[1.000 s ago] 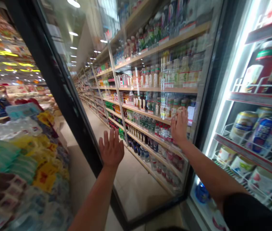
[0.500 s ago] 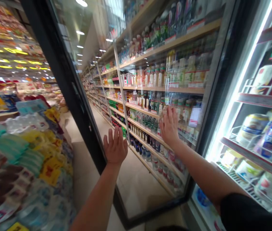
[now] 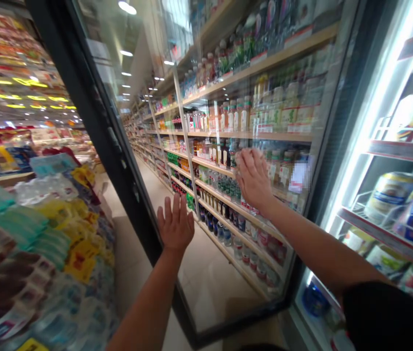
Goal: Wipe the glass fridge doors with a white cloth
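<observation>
A tall glass door [image 3: 224,297] in a black frame stands swung out in front of me. My left hand [image 3: 176,223] rests flat on the glass beside the frame's left bar, fingers stretched, holding nothing. Higher up and further right, my right hand [image 3: 253,179] presses against the pane with its fingers flat. Under and around those fingers shows a thin, pale, rumpled cloth [image 3: 265,157], mostly covered by the hand and blurred. Right of my right hand, a white label [image 3: 299,175] is on the door.
Through the glass are long shelves [image 3: 206,134] of bottled drinks. On the right is a lit cooler with wire-fronted shelves [image 3: 392,239] of cans [image 3: 387,191] and bottles. Packaged goods [image 3: 51,229] are stacked on the left, beside a strip of floor [image 3: 128,243].
My right hand has slid a little up and left on the glass, tilting left. My left hand stays in place. The view has shifted slightly, with the cooler a bit further right.
</observation>
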`<action>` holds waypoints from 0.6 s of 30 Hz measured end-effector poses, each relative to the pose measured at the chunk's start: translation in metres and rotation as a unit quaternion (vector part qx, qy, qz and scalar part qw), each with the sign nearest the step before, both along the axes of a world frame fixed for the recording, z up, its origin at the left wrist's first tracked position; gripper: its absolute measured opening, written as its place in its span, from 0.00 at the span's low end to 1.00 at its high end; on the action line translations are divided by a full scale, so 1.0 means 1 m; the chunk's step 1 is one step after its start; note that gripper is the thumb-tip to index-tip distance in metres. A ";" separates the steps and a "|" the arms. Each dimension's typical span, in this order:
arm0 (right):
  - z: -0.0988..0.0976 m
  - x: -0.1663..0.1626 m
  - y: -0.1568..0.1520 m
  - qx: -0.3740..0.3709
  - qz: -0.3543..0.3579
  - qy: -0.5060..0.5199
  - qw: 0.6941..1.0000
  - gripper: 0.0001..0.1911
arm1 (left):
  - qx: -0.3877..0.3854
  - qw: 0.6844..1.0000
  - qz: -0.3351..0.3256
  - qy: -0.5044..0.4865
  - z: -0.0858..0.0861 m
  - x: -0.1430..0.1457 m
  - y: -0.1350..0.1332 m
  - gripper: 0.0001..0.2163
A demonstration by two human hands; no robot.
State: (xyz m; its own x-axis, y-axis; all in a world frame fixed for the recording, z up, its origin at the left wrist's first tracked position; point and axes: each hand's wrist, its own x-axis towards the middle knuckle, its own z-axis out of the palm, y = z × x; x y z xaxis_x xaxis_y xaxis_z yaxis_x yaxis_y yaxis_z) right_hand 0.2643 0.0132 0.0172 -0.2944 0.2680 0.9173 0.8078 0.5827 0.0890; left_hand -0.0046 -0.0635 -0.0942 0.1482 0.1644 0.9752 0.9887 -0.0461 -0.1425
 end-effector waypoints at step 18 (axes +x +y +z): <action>0.038 -0.018 0.003 0.037 0.031 -0.065 0.997 0.30 | -0.068 0.994 -0.037 -0.072 -0.005 -0.002 0.007 0.27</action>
